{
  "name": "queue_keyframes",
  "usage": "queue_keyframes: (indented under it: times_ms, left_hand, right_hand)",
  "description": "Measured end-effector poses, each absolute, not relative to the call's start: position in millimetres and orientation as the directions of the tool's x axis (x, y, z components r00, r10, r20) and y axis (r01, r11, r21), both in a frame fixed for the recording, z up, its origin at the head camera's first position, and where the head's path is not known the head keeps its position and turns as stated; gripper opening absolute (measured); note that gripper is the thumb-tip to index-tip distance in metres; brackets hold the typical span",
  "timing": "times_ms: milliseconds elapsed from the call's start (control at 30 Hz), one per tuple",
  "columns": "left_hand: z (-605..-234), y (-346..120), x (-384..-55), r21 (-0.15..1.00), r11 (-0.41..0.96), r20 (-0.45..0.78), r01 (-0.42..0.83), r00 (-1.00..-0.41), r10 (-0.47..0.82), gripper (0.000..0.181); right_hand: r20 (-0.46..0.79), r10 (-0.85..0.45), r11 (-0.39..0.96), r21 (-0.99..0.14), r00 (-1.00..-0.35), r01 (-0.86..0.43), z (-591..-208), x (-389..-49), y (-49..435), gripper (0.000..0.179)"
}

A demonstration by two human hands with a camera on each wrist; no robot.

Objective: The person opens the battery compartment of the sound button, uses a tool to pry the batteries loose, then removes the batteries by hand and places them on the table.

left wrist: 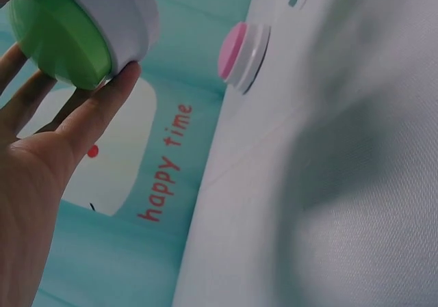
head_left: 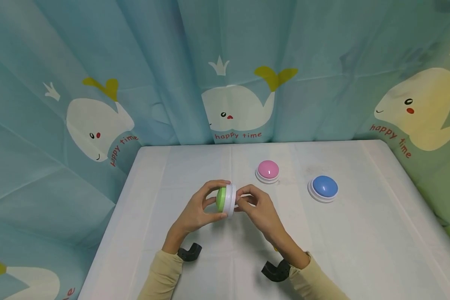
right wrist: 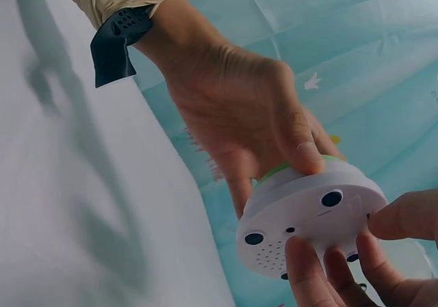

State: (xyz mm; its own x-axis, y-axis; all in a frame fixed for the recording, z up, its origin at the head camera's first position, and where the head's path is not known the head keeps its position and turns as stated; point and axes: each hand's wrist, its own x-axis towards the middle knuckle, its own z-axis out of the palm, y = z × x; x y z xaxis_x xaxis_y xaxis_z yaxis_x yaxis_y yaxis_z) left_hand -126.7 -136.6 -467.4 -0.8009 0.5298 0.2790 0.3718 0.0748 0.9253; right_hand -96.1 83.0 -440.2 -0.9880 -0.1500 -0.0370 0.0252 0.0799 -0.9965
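My left hand grips a push button with a green dome and a white base, thumb and fingers spread across its rim. It is tipped on its side above the table, dome toward the left palm. My right hand is at the base's flat underside, fingertips touching it and thumb close to the index finger. In the right wrist view that underside has dark round feet and a patch of small holes. The left wrist view shows the green dome above the left fingers.
A pink push button stands upright on the white table beyond my right hand, with a blue one farther right. A blue curtain printed with whales hangs around the table's back and sides.
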Motion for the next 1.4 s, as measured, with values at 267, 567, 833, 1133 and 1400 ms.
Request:
queue_keyframes:
  times_ms: [267, 567, 833, 1133, 1400]
  left_hand:
    - [-469.3, -135.2, -127.5, 0.939, 0.045, 0.269, 0.341, -0.81, 0.521, 0.073]
    - [-470.0, -133.8, -127.3, 0.927, 0.039, 0.303, 0.374, -0.804, 0.512, 0.074]
    - [-469.4, -136.5, -127.3, 0.893, 0.072, 0.348, 0.444, -0.783, 0.516, 0.075]
    - [-470.8, -137.9, -128.3, 0.885, 0.077, 0.352, 0.458, -0.77, 0.532, 0.074]
    - [-472.3, -137.5, -128.7, 0.879, 0.1, 0.345, 0.466, -0.767, 0.542, 0.073]
  right_hand:
    - [0.019, -0.092, 0.049, -0.999, -0.996, -0.023, -439.5, -93.7, 78.9, 0.011]
    - [0.024, -0.075, 0.049, -0.998, -0.997, -0.028, -437.5, -93.4, 76.3, 0.01]
    - [-0.102, -0.166, 0.05, -0.994, -0.981, 0.094, -434.3, -96.1, 84.9, 0.018]
    - [-0.18, -0.296, -0.017, -0.981, -0.938, 0.194, -437.4, -103.6, 94.2, 0.019]
    - [-0.206, -0.317, -0.018, -0.975, -0.926, 0.223, -438.0, -106.7, 95.9, 0.019]
